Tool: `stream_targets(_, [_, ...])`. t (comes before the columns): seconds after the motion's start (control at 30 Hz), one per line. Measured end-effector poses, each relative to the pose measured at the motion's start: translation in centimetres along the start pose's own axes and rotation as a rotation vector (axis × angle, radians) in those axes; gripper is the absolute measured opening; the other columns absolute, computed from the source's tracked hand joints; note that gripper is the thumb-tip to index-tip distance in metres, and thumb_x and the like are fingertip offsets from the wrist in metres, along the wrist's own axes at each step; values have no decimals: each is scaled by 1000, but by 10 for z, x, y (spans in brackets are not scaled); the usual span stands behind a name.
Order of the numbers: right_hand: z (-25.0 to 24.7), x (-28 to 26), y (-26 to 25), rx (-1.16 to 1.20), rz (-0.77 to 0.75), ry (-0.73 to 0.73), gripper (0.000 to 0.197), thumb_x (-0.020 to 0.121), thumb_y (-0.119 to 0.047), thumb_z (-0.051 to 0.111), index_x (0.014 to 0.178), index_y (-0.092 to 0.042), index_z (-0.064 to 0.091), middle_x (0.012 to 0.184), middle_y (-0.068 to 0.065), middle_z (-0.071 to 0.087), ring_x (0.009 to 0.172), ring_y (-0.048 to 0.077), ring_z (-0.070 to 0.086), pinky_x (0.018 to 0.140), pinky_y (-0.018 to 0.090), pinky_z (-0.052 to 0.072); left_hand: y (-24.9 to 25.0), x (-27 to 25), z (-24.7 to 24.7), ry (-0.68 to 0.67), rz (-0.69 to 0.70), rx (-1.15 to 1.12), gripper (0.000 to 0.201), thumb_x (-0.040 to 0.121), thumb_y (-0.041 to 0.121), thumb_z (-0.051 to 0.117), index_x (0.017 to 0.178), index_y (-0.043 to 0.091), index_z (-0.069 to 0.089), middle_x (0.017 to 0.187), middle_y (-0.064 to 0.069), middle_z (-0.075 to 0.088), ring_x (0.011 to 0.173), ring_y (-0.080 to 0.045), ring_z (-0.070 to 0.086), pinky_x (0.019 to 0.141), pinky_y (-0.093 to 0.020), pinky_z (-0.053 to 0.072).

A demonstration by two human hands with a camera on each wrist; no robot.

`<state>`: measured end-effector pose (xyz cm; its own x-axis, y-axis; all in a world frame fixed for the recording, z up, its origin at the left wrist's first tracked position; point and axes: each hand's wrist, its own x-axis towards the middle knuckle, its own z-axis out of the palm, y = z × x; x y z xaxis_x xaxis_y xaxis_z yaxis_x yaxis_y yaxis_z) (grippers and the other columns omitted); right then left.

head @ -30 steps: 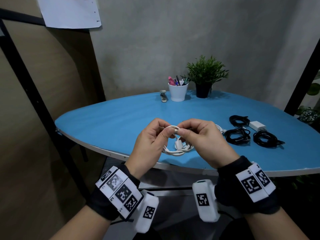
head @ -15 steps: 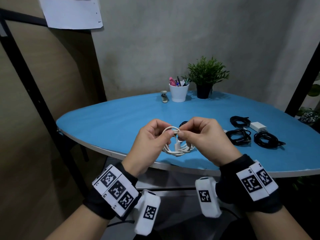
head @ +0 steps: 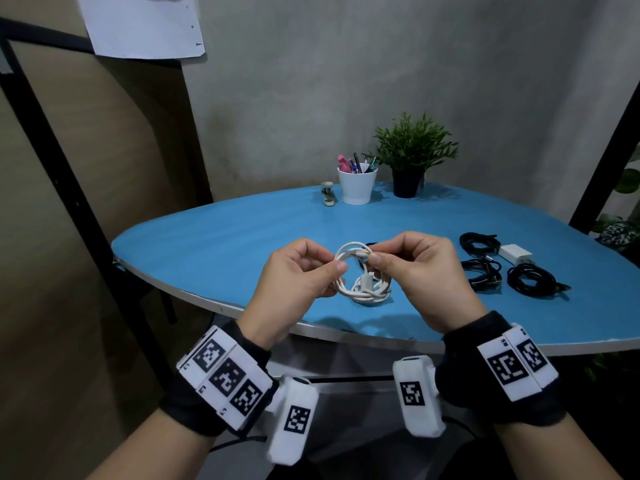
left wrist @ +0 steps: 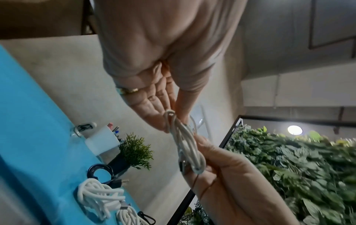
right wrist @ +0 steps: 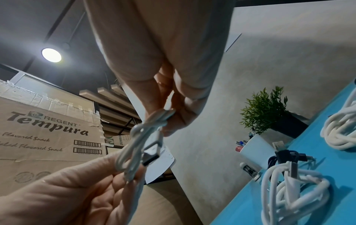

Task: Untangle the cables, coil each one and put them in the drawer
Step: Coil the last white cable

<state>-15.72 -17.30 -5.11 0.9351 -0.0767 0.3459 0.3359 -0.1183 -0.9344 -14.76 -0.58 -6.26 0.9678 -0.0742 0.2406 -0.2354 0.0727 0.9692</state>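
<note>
Pinching white cable coil [head: 360, 271] between them, left hand [head: 298, 282] and right hand [head: 429, 275] each grip clamped on loop, held upright above blue surface [head: 214, 251]; USB plug [right wrist: 152, 153] points toward left hand.

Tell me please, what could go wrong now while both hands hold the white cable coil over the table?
The left hand and right hand only pinch the white cable coil, so its loops may spring open. Its loose plug could slip out and undo the wrap. If dropped, it might land on the white cables below and tangle again.
</note>
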Motion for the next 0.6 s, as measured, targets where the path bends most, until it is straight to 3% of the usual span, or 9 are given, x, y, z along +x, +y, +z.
stream_targets(0.13, [1,-1,1,-1,20,-23,8,78,2,70,74,-5,69,71,16,70,65,23,62,71,39,54,0,0,-3,-22,-46,-68,12,79,-2,67,80,7,59,64,-11,65,56,-14,63,56,-22,53])
stream_targets(0.27, [4,-3,4,-49,47,-52,6,76,-3,74,73,-5,69,72,19,70,64,24,64,70,43,55,-3,0,-1,-32,-53,-10,10,86,-5,59,89,5,61,73,-13,68,63,-12,67,53,-16,48])
stream_targets(0.4, [4,-2,4,-78,54,-66,5,76,-2,74,74,-2,69,71,17,70,61,21,63,66,38,54,-6,0,1,-22,-46,21,19,89,-5,54,92,12,61,82,-13,71,72,-16,67,61,-21,52])
stream_targets(0.5, [2,-1,5,-52,55,-42,5,76,0,73,74,-1,69,72,19,69,62,21,62,66,36,54,-5,0,4,-14,-56,-27,15,89,2,57,96,15,58,85,-11,72,71,-15,67,59,-20,51])
stream_targets(0.6, [1,-1,6,52,54,0,6,75,4,72,73,-1,68,69,15,69,62,19,62,64,28,54,-1,-2,5,-67,-144,-111,11,88,14,60,99,10,57,84,-8,71,73,-19,69,69,-31,57])
